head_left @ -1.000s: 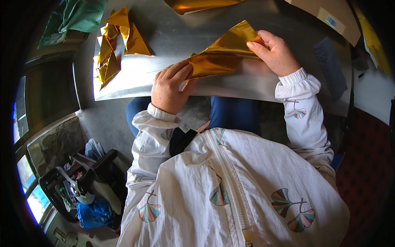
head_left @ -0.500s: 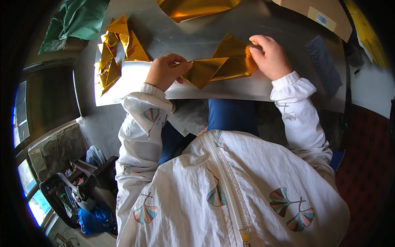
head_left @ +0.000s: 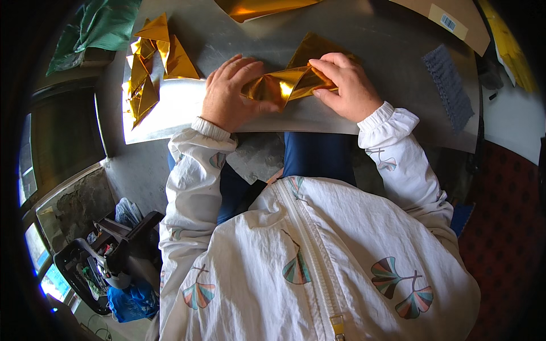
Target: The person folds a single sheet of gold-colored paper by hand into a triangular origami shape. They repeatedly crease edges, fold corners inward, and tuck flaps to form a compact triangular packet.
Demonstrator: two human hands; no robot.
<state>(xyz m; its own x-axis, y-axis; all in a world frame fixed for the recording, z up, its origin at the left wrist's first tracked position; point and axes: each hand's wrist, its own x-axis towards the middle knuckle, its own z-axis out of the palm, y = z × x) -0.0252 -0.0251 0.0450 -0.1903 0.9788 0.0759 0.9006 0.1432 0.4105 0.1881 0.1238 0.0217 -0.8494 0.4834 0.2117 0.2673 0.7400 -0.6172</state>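
Note:
A folded piece of shiny gold foil paper (head_left: pixel 273 86) is between my two hands, just above the near part of the metal tabletop (head_left: pixel 244 48). My left hand (head_left: pixel 232 94) is curled around its left end, thumb low along the front edge. My right hand (head_left: pixel 348 86) pinches the right part between thumb and fingers. Behind the right fingers, a pointed flap of the same paper stands up. Folded gold foil pieces (head_left: pixel 177 59) lie in a loose pile to the left of my left hand.
A larger gold foil sheet (head_left: pixel 264 7) lies at the far edge. A cardboard box (head_left: pixel 463 20) and a grey-blue cloth (head_left: pixel 448 88) are on the right. Green fabric (head_left: pixel 96 31) hangs at the far left. A black bin (head_left: pixel 85 273) with a blue bag (head_left: pixel 132 301) stands lower left.
My right hand has moved left and slightly down onto the foil paper, closer to my left hand. My left hand has shifted from a pinch to a wider wrap over the left end.

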